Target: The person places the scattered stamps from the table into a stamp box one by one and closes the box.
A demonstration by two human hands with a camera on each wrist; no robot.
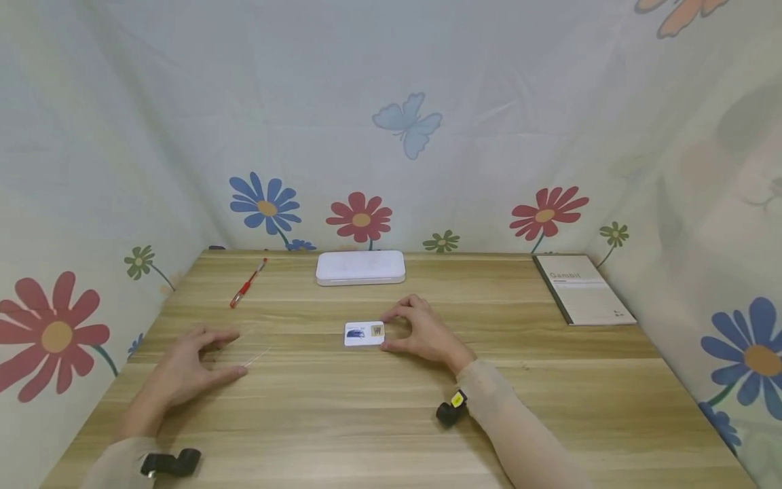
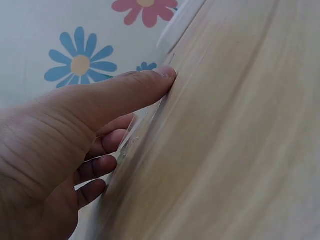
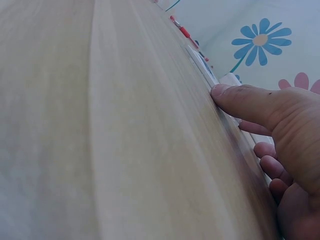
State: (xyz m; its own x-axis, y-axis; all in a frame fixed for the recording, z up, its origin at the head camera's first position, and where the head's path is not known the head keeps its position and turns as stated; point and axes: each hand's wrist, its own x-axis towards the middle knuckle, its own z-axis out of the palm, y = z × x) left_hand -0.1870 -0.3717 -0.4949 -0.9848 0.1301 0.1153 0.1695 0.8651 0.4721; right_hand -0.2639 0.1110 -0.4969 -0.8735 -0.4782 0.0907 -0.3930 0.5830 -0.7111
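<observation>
A small white card (image 1: 364,333) with a dark blue picture and a brownish square lies near the middle of the wooden table. The right hand (image 1: 427,333) grips its right end, thumb at the near corner and forefinger at the far one. Off to the left, the left hand (image 1: 192,363) holds a thin clear plastic piece (image 1: 256,356) between thumb and forefinger, low over the table. In the left wrist view, the clear piece (image 2: 128,134) shows beside the fingers. The right wrist view has the right thumb (image 3: 240,100) at the edge of the card (image 3: 202,67).
Behind the card stands a white flat case (image 1: 360,267) at the table's back edge. A red pen (image 1: 248,283) lies at the back left. At the back right is a notebook (image 1: 583,290) with a dark spine. A flowered curtain (image 1: 476,136) surrounds the table.
</observation>
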